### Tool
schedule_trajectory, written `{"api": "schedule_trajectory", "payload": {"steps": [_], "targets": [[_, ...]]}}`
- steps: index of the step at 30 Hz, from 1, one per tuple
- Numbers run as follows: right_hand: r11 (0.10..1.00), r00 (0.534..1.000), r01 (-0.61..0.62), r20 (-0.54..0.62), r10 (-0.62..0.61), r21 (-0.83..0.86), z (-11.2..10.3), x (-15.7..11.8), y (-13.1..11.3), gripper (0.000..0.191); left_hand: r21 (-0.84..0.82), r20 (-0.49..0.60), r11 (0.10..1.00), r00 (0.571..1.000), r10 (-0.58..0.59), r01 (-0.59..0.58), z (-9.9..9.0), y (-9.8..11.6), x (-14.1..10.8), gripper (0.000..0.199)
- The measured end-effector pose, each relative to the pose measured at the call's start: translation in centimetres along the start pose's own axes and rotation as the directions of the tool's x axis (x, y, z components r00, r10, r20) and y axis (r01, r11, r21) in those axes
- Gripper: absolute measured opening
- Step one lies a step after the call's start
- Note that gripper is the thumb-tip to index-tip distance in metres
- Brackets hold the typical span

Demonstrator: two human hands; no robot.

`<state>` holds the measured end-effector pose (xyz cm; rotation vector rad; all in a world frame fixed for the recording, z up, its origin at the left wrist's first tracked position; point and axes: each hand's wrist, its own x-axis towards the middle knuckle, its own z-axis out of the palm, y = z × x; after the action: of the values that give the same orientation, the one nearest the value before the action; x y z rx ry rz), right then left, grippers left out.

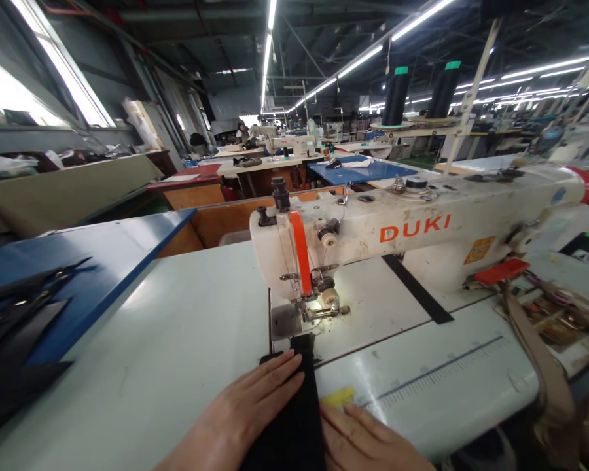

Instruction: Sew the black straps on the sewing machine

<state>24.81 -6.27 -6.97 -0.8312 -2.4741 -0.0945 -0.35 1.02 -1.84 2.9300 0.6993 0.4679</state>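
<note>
A black fabric strip [294, 418] runs from the bottom edge up to the presser foot area of a white sewing machine [363, 222] marked DUKI. My left hand [248, 405] lies flat on the strip's left part, fingers stretched towards the needle area. On the strip's right edge rests my right hand [358, 438], its fingers extended and partly over the table. The needle area [319, 311] is lit by a small lamp, just beyond the strip's far end. Whether the strip's tip is under the foot is too small to tell.
A narrow black strip [417, 288] lies across the machine bed. Dark pieces [24, 320] lie on a blue table at the left. Tan straps [535, 353] hang at the right. Thread cones [396, 98] stand behind the machine. A printed ruler [436, 369] marks the table's front.
</note>
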Motion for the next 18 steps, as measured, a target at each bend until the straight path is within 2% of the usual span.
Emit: {"api": "schedule_trajectory", "payload": {"steps": [2, 4, 8, 10, 13, 18], "targets": [[1.000, 1.000, -0.029, -0.004, 0.029, -0.010, -1.0, 0.7, -0.1, 0.035, -0.019, 0.021, 1.000, 1.000, -0.015, 0.016, -0.1, 0.0, -0.1, 0.050], [0.994, 0.994, -0.112, -0.012, 0.112, 0.008, -1.9, 2.0, -0.3, 0.026, -0.049, 0.038, 0.997, 0.998, -0.050, 0.052, -0.1, 0.0, -0.2, 0.052], [0.946, 0.947, -0.320, 0.029, 0.319, 0.047, -3.2, 4.9, -0.1, 0.026, -0.148, 0.053, 0.988, 0.998, -0.046, 0.054, -0.6, 0.3, -0.1, 0.056], [0.956, 0.955, -0.293, 0.054, 0.291, 0.032, -3.3, 5.9, 0.5, 0.023, -0.202, 0.060, 0.979, 0.998, -0.022, 0.034, -1.2, 0.7, 0.2, 0.062], [0.987, 0.985, -0.162, 0.061, 0.162, -0.009, -2.6, 6.5, 1.6, 0.016, -0.236, 0.053, 0.971, 0.998, -0.026, 0.038, -2.1, 1.3, 0.7, 0.071], [0.994, 0.999, -0.046, 0.016, 0.048, -0.097, -1.6, 6.4, 2.3, 0.009, -0.216, 0.040, 0.976, 0.999, -0.027, 0.035, -1.6, 1.1, 0.8, 0.057]]}}
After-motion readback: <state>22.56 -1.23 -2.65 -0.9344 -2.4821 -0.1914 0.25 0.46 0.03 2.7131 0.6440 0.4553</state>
